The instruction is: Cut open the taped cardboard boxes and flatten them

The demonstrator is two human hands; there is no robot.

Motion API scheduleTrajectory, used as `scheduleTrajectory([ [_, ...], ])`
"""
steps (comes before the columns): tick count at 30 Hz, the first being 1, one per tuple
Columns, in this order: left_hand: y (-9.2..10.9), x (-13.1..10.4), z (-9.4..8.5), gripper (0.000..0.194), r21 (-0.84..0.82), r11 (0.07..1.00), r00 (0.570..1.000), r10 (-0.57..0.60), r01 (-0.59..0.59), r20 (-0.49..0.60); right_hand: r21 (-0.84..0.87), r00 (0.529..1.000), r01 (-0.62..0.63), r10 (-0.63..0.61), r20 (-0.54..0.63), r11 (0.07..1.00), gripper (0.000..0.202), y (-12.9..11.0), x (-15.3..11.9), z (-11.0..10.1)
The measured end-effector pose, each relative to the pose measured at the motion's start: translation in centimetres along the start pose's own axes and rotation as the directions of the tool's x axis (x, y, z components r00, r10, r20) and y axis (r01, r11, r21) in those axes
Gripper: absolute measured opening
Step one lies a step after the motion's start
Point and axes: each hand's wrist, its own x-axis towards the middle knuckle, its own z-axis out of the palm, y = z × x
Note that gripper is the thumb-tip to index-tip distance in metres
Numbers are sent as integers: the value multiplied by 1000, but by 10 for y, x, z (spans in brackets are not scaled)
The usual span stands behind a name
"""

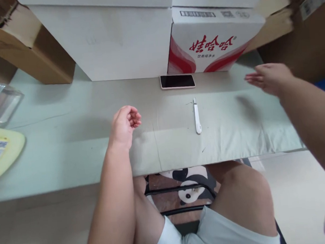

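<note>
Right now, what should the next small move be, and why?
Probably bring the right hand down toward the near end of the slim white tool: that hand looks empty and raised, and the tool's narrow tip points away, toward the phone.

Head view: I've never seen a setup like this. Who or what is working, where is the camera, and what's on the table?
There is no robot: the single picture comes from a camera on a seated person's head, looking down. The left hand and right hand are bare and hold nothing. On the cloth-covered table lie a white knife and a phone. Behind stand white boxes; at the left edge are a clear pack and a yellow-green item.
</note>
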Motion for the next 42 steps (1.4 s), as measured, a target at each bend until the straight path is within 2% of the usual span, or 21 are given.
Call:
scheduleTrajectory([
  [3,2,2,-8,17,-8,999,999,35,-35,1,-214,979,-11,54,197,977,16,22,-29,27],
  [6,6,1,-16,18,-43,998,999,53,-53,4,-397,947,130,4,320,908,19,41,-66,38],
  [9,9,-4,-21,18,-72,996,998,55,-54,10,-516,907,259,-21,422,816,22,42,-84,38],
  [12,12,-10,-28,19,-121,991,998,60,-59,9,-611,866,352,1,500,709,29,25,-89,40],
  [15,15,-13,-39,20,-184,979,996,79,-84,-34,-639,817,470,-26,576,610,40,-2,-96,57],
  [18,20,-14,-54,21,-193,969,986,137,-152,-92,-576,728,618,-113,676,535,45,-32,-111,97],
  [22,25,-11,-72,16,-172,948,953,233,-267,-193,-393,547,788,-246,800,474,44,-78,-147,175],
  [24,26,-6,-80,18,-152,924,910,297,-350,-289,-286,446,845,-302,843,451,44,-106,-172,220],
  [27,24,2,-96,21,-85,875,801,393,-477,-451,-94,272,907,-399,876,411,45,-157,-219,287],
  [30,24,6,-114,23,1,797,623,473,-604,-623,121,92,926,-523,847,359,45,-213,-271,339],
  [32,26,5,-125,27,47,758,502,476,-651,-722,225,7,914,-567,824,339,46,-247,-304,363],
  [33,27,3,-130,26,54,751,460,457,-658,-761,273,-36,901,-570,821,336,43,-261,-318,371],
  [34,29,1,-134,24,52,755,437,432,-654,-789,315,-71,885,-570,818,342,42,-274,-330,378],
  [35,31,-1,-136,21,44,767,430,405,-641,-807,334,-84,872,-565,821,357,42,-284,-340,385],
  [36,33,-3,-138,18,36,782,432,381,-622,-817,337,-75,862,-565,822,377,42,-291,-347,391],
  [40,39,-10,-141,17,14,825,455,326,-565,-829,262,57,841,-558,828,474,49,-301,-356,415],
  [42,41,-12,-141,18,-1,813,444,317,-583,-838,234,74,832,-519,852,503,52,-295,-347,423],
])
